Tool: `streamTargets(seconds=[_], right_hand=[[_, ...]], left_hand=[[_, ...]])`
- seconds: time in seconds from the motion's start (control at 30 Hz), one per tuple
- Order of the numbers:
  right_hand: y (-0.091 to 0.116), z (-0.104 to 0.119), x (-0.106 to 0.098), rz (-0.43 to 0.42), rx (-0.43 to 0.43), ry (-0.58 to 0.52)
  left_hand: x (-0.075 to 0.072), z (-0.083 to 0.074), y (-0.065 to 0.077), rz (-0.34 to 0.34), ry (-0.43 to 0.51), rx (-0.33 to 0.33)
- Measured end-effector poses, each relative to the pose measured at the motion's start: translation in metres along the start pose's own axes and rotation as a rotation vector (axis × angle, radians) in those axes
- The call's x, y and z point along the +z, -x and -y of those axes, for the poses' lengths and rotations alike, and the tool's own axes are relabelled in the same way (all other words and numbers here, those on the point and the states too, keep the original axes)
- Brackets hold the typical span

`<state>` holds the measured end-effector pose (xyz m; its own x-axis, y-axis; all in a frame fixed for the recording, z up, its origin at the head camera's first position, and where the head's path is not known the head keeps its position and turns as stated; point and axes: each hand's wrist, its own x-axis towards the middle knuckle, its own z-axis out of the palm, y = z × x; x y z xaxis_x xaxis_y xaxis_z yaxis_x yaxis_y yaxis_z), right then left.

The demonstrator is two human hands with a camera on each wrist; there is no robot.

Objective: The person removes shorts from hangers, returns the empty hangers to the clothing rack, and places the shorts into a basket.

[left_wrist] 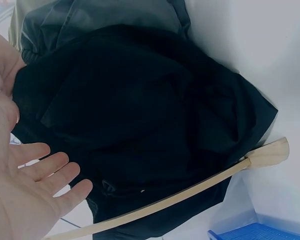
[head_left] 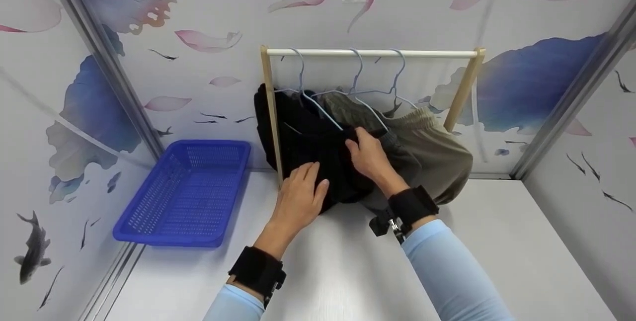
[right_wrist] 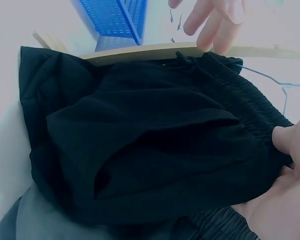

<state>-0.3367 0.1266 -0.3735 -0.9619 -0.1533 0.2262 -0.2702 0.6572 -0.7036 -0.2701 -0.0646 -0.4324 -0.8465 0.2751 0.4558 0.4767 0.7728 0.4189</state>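
While the right hand (head_left: 370,154) grasps the waistband of the black garment (head_left: 325,154) between thumb and fingers, the left hand (head_left: 298,194) has a released grip, its fingers extended near the cloth; whether they touch it, I cannot tell. The black garment hangs at the left part of the rack, beside the left wooden post (head_left: 272,112), with a pale blue hanger (head_left: 301,72) sloping down toward the right hand. Just right of it hang a grey garment (left_wrist: 100,35) and, further right, khaki shorts (head_left: 437,147). Three hangers hook over the white rail (head_left: 437,54). Left of the rack, a blue basket (head_left: 174,239) rests on the white table (head_left: 328,276). Petals and fish decorate the walls (head_left: 213,0).
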Motion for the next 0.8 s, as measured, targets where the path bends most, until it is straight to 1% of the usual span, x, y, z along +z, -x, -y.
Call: streamTargets(seconds=[0.17,0.27,0.37,0.5,0.6,0.8], right_hand=[[0.002,0.0,-0.001,-0.065,-0.074,0.033],[0.003,-0.001,-0.003,-0.116,-0.106,0.027],[0.004,-0.004,-0.005,-0.147,-0.116,0.001],[0.006,-0.008,-0.01,-0.155,-0.1,-0.039],[0.008,-0.01,-0.013,-0.163,-0.105,-0.046],[0.012,-0.012,-0.017,-0.199,-0.14,-0.046]], left_hand=[[0.0,0.0,-0.001,-0.022,0.005,0.006],[0.0,0.0,-0.001,-0.029,0.008,0.008],[-0.001,0.001,0.0,-0.022,0.018,0.004],[-0.002,0.001,0.001,-0.008,0.031,-0.014],[-0.002,0.001,0.002,-0.005,0.031,-0.021],[-0.003,0.002,0.004,-0.009,0.032,-0.013]])
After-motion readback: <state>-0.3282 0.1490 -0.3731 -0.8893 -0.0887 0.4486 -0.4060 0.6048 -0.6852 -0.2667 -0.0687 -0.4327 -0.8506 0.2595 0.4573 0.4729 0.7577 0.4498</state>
